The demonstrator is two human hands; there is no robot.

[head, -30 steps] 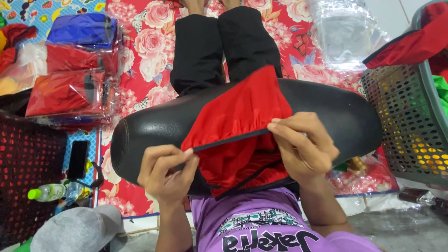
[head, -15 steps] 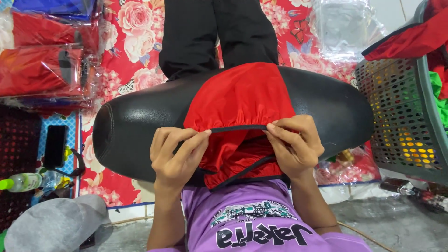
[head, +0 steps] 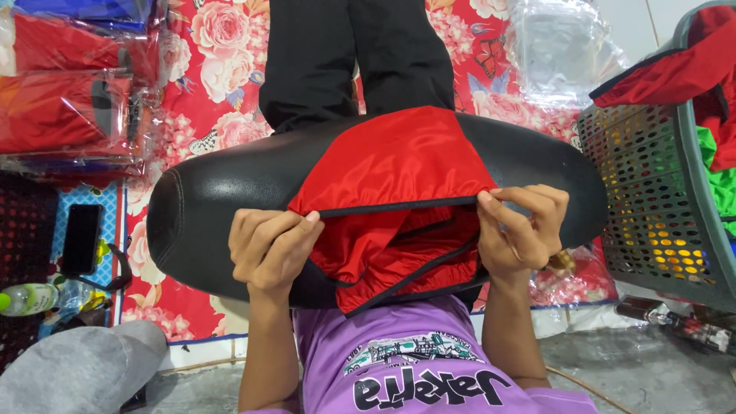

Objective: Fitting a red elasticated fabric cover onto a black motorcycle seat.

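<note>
A shiny red fabric cover (head: 399, 161) with black trim lies draped over a long black padded seat (head: 222, 192) that rests across my lap. My left hand (head: 270, 247) pinches the cover's black-trimmed edge at its left corner. My right hand (head: 521, 230) grips the same edge at the right corner. The edge is stretched straight between both hands, and more red fabric bunches below it. Black trouser legs (head: 353, 54) lie beyond the seat.
Wrapped red and blue packs (head: 61, 107) are stacked at the upper left on a flowered red mat (head: 222, 77). A grey perforated basket (head: 659, 207) with red and green cloth stands at the right. A phone (head: 80, 238), a bottle (head: 27, 299) and clear plastic bags (head: 560, 46) lie around.
Both hands have spread apart along the trimmed edge, pulling it straight across the seat. The red cover now lies wider and flatter over the seat's middle.
</note>
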